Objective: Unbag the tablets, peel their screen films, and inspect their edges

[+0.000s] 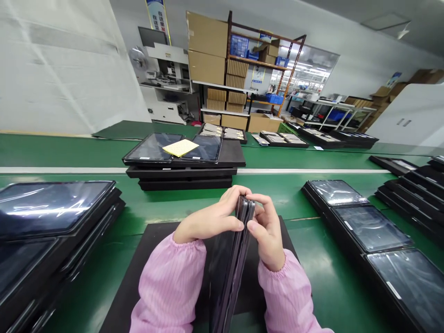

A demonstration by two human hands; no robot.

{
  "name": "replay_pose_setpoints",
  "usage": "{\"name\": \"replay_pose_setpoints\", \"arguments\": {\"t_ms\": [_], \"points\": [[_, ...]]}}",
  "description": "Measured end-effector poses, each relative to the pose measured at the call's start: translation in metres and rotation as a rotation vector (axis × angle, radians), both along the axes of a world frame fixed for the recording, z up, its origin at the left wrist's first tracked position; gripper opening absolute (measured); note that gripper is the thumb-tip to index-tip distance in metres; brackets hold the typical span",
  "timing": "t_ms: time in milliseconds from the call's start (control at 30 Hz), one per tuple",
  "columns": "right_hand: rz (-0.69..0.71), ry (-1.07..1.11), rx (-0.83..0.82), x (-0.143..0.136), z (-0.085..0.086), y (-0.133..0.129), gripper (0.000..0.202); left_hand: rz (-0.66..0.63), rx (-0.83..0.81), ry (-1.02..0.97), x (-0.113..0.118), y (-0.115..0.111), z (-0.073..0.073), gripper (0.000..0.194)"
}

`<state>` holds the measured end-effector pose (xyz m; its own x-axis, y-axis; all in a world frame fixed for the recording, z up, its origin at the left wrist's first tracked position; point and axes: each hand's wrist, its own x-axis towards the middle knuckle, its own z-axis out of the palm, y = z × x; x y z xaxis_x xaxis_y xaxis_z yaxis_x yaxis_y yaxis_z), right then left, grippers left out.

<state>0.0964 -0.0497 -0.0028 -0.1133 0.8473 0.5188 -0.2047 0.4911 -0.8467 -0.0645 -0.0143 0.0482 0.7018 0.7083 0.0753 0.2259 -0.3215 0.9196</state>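
Observation:
Both of my hands hold a dark tablet-like device (231, 263) on edge, upright, over a black mat (138, 273) on the green bench. My left hand (211, 217) grips its top edge from the left, thumb pressed against the side. My right hand (266, 229) clasps the same top edge from the right, fingers curled over it. The device looks like two thin dark panels pressed together. Pink sleeves cover both of my forearms.
Stacked black trays (187, 173) across the bench carry two dark screens and a yellow sheet (180, 147). More trays with screens lie at left (52, 208) and right (371, 226). Shelves with cardboard boxes (208, 51) stand behind.

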Motion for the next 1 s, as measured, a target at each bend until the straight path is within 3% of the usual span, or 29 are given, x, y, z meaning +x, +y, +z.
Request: {"name": "replay_pose_setpoints", "arguments": {"t_ms": [300,500,667,800,1000], "points": [[-0.024,-0.014,0.019,-0.005,0.001,-0.006,0.028,0.073,0.017,0.040,0.000,-0.013,0.006,0.046],[-0.041,-0.075,0.085,-0.005,0.000,-0.008,0.027,0.013,0.040,0.027,-0.006,-0.009,0.002,0.049],[0.014,-0.088,0.070,-0.005,-0.002,-0.008,0.037,0.014,0.003,-0.005,-0.007,-0.010,0.002,0.046],[-0.025,-0.065,0.037,-0.007,-0.001,-0.011,0.035,0.025,0.025,-0.002,-0.005,-0.013,0.004,0.042],[-0.087,-0.014,0.020,-0.009,0.001,-0.011,0.034,0.089,0.070,-0.087,0.003,-0.012,-0.010,0.042]]}}
